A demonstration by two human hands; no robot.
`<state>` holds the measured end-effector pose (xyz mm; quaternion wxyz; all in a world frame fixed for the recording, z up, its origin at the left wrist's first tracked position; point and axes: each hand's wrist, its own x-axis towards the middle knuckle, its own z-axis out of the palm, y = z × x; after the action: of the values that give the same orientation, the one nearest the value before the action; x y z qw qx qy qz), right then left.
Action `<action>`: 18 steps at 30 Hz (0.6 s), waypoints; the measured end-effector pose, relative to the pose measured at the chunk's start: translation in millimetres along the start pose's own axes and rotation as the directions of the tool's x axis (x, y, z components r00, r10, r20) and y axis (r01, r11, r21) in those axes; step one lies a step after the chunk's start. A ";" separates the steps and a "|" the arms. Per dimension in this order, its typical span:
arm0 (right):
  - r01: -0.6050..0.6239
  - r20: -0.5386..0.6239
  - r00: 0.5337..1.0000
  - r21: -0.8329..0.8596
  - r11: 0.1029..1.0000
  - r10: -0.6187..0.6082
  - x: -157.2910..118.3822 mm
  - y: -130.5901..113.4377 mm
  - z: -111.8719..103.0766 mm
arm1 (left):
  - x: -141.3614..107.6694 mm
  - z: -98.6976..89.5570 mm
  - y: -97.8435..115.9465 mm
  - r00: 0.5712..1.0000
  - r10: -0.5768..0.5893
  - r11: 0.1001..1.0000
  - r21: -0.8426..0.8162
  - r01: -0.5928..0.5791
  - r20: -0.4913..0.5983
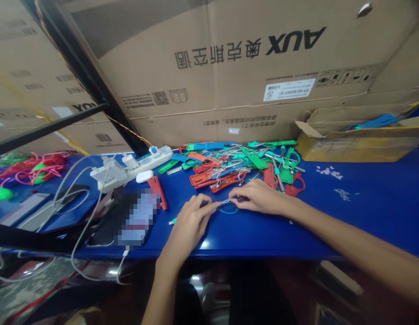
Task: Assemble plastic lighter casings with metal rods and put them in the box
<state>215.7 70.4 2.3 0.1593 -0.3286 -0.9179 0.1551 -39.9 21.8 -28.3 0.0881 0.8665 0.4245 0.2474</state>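
I'm working right at the front of the blue worktop (283,239), with my left hand (189,228) and my right hand (258,197) meeting over a thin blue wire loop (227,209) that's lying on the surface between them. My right hand is pinching narrow, thumb and forefinger closing on the loop's fine pale strand, with something small and dark tucked in beside it that I can't make out. My left hand is narrowing too, its fingertips reaching in to meet that strand, though I can't tell whether they're actually gripping it. I'm keeping both pinches low and close together, using just the fingertips so the fine strand isn't kinking!

Just beyond my hands, a heap of red, green and blue plastic tags (229,168) is spreading across the worktop, with fine wires running through it. Over on my left, a red plastic strip (158,192) is lying just beside a phone (104,228) partly hidden by a blurred patch, and a white power strip (131,168) is sitting behind them with cables trailing away. Along the back, a large AUX carton (209,58) is standing upright, and an open cardboard box (361,145) is holding blue pieces off to my right.
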 end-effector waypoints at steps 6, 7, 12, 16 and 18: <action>0.006 -0.010 1.000 0.074 0.997 -0.005 -0.5 1.7 -0.8 | 0.0 -1.3 0.7 1.000 0.001 1.000 -0.024 -0.001 -0.002; 0.006 -0.006 1.000 0.071 0.997 -0.006 -0.4 1.6 -1.2 | 0.0 -1.5 0.8 1.000 0.001 1.000 -0.027 -0.001 -0.003; -0.013 0.014 1.000 0.018 1.000 0.012 -0.2 -0.1 -1.6 | -0.1 -2.0 0.9 1.000 0.010 1.000 -0.029 -0.010 -0.001; -0.065 -0.004 0.998 0.007 0.998 0.065 0.0 -1.0 1.6 | -0.5 -1.3 0.3 1.000 0.012 0.999 -0.039 -0.012 0.001; -0.091 -0.005 0.996 0.016 0.996 0.091 1.2 -2.0 2.9 | -0.7 -0.5 -0.2 1.000 0.015 0.999 -0.039 -0.016 -0.004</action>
<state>212.6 69.2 0.6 0.1574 -0.3692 -0.9003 0.1683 -40.7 21.3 -28.3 0.1020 0.8674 0.4130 0.2581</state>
